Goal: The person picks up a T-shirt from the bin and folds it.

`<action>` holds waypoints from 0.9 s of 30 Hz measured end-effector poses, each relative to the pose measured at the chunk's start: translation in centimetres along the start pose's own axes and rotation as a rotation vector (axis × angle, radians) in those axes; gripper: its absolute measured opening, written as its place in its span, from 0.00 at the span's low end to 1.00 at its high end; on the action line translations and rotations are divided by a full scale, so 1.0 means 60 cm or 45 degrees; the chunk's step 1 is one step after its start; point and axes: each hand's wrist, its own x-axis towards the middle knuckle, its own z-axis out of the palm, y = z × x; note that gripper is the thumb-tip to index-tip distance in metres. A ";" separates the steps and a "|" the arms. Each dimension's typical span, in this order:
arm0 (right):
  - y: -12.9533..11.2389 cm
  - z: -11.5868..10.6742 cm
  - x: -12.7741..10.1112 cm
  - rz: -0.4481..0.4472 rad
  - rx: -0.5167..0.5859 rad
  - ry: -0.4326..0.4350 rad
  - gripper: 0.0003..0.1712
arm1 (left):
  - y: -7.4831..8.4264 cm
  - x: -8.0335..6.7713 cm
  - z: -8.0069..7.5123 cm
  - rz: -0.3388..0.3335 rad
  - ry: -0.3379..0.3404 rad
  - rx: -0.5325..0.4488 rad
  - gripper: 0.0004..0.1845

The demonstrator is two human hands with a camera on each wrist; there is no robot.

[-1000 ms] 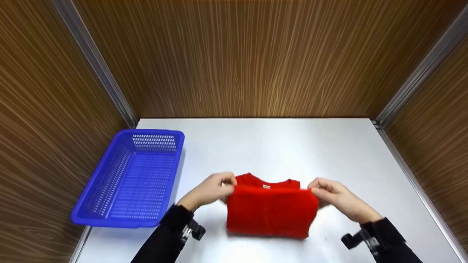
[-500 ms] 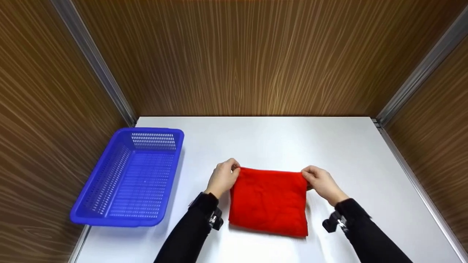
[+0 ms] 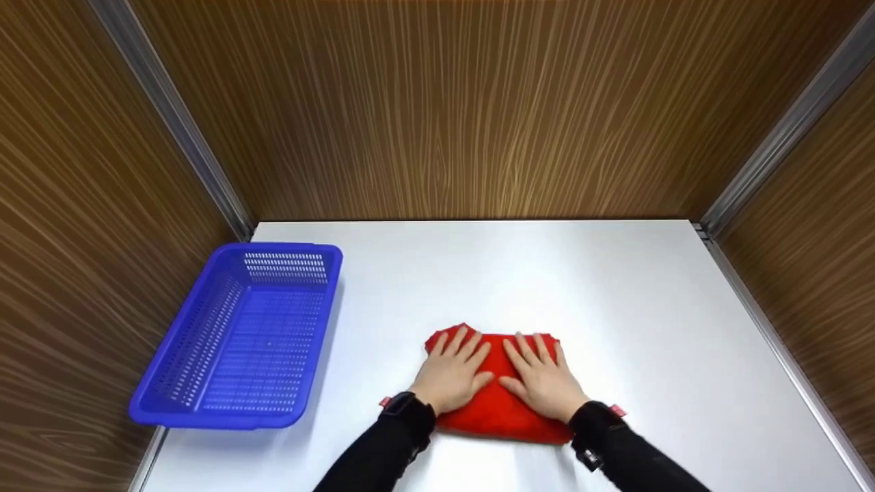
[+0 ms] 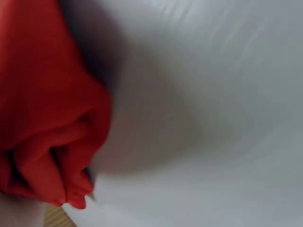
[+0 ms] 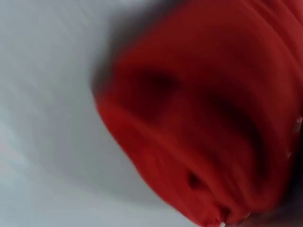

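A folded red shirt [image 3: 502, 418] lies on the white table in the head view, its far corners poking out beyond the fingers. Flat on its left half rests my left hand [image 3: 446, 377], fingers spread and pointing away. My right hand [image 3: 545, 384] presses on the right half the same way, the two thumbs pointing toward each other. The left wrist view catches the shirt's bunched, layered side folds [image 4: 57, 109]. Blurred red folds [image 5: 199, 123] of the shirt fill much of the right wrist view.
A blue perforated plastic basket [image 3: 217, 417] stands on the left of the white table [image 3: 636, 294], with nothing visible in it. Wood-patterned panels [image 3: 437, 109] rise at the back and both sides, joined by metal corner strips.
Both hands pinched the shirt's folded edge, carried it away from the body and laid it down. They have since let go and now lie flat on top, closer together.
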 end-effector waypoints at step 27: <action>0.049 -0.032 -0.061 0.029 0.040 -0.088 0.44 | -0.058 -0.054 -0.012 -0.138 0.049 -0.174 0.37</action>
